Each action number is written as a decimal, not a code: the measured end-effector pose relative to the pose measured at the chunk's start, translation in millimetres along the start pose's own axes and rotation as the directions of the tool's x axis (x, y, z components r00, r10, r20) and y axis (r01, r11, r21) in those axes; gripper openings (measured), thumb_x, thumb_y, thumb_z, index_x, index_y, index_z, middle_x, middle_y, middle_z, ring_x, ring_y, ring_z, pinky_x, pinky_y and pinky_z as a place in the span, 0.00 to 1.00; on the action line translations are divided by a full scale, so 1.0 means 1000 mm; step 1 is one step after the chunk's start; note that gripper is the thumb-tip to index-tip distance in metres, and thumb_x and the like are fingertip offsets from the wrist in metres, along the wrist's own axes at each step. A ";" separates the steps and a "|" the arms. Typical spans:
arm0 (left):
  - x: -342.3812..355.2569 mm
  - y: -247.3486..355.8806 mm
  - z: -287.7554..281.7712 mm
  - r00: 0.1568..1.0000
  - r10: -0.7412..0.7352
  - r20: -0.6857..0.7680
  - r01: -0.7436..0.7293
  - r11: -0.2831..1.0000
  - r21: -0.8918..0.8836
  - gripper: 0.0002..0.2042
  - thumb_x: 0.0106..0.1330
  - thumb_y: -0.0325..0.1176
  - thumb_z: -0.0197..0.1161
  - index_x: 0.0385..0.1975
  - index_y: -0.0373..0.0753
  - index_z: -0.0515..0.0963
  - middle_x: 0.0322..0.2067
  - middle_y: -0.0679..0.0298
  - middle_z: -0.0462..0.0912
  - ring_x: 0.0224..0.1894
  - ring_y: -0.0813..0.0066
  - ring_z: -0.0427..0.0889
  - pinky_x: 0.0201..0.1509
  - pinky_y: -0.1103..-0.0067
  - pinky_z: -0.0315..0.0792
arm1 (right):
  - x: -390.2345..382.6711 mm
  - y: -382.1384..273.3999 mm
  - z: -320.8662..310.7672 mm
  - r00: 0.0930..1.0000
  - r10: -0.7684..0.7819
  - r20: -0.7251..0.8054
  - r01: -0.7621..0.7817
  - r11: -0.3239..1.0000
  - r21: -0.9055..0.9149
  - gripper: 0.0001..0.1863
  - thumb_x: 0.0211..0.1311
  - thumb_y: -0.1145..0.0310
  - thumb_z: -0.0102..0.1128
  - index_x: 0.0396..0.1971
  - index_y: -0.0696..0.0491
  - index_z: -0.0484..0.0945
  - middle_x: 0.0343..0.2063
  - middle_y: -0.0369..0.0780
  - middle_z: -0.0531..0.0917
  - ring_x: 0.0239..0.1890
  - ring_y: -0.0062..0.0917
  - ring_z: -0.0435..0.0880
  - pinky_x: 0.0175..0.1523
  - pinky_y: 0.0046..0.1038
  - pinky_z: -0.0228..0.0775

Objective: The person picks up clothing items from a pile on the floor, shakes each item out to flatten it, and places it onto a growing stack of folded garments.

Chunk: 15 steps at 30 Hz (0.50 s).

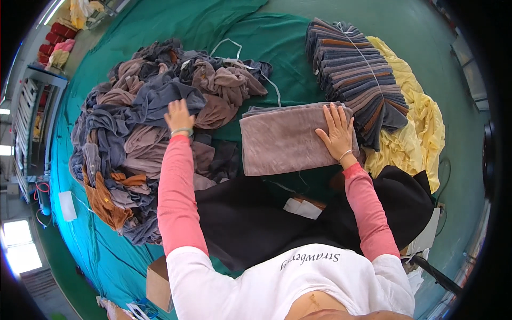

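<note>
My right hand point(337, 130) lies flat with its fingers spread on the right end of a folded mauve-brown cloth point(285, 141). Grey-blue folded cloth shows along that cloth's far edge. My left hand point(179, 116) reaches over a loose heap of crumpled cloths point(141, 141), with the fingers extended at a grey-blue cloth point(162, 101). Whether those fingertips touch it I cannot tell. Grey, mauve and a few orange-brown cloths make up the heap. Beyond my right hand stands a long row of folded cloths point(354, 69), with a pale cord across it.
A green sheet point(280, 40) lies beneath the cloths. Yellow fabric point(421, 117) is bunched under the folded row at the right. White strips point(272, 85) trail from the heap. A cardboard box point(159, 282) stands at the lower left, and a metal rack point(24, 117) at the far left.
</note>
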State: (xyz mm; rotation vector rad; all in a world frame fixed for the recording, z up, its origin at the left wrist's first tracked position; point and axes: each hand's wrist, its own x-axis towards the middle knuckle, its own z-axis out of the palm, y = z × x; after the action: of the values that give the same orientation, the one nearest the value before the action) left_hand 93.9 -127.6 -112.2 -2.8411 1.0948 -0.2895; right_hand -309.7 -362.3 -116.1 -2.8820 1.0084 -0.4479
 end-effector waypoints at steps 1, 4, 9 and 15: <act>-0.005 -0.018 0.016 0.996 -0.068 -0.052 0.075 0.989 0.129 0.29 0.45 0.41 0.67 0.50 0.45 0.68 0.58 0.64 0.61 0.64 0.63 0.53 0.58 0.54 0.57 | 0.002 0.000 -0.002 1.000 0.000 -0.003 0.000 1.000 0.004 0.34 0.58 0.41 0.41 0.62 0.41 0.54 0.64 0.35 0.52 0.67 0.31 0.44 0.64 0.54 0.29; -0.013 -0.046 0.034 0.979 -0.142 0.149 0.075 0.921 0.383 0.21 0.45 0.41 0.66 0.42 0.46 0.76 0.62 0.65 0.54 0.67 0.65 0.43 0.62 0.46 0.38 | 0.000 -0.001 -0.002 1.000 0.002 -0.001 -0.002 1.000 0.010 0.34 0.58 0.41 0.42 0.62 0.41 0.54 0.64 0.35 0.53 0.67 0.31 0.44 0.64 0.54 0.30; 0.009 -0.028 0.026 0.930 -0.113 0.349 0.242 0.904 -0.353 0.21 0.56 0.45 0.47 0.37 0.33 0.76 0.38 0.46 0.77 0.42 0.46 0.75 0.48 0.66 0.67 | 0.000 -0.004 -0.004 0.999 -0.013 -0.030 0.014 1.000 0.011 0.33 0.58 0.43 0.43 0.62 0.41 0.55 0.63 0.35 0.54 0.66 0.31 0.45 0.64 0.53 0.30; 0.048 0.017 -0.069 0.899 0.079 0.431 0.420 -0.441 -0.793 0.11 0.58 0.34 0.54 0.33 0.31 0.76 0.32 0.58 0.81 0.34 0.68 0.79 0.43 0.78 0.72 | 0.006 0.002 -0.007 0.998 0.050 0.047 -0.052 0.998 0.044 0.34 0.56 0.43 0.47 0.60 0.42 0.58 0.62 0.37 0.55 0.66 0.33 0.45 0.63 0.54 0.32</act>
State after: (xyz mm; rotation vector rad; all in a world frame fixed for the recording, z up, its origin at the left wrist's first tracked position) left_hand 103.5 -172.6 -40.4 -3.9108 0.6611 2.5779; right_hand -308.5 -367.1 -108.1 -2.8057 1.0486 -0.3945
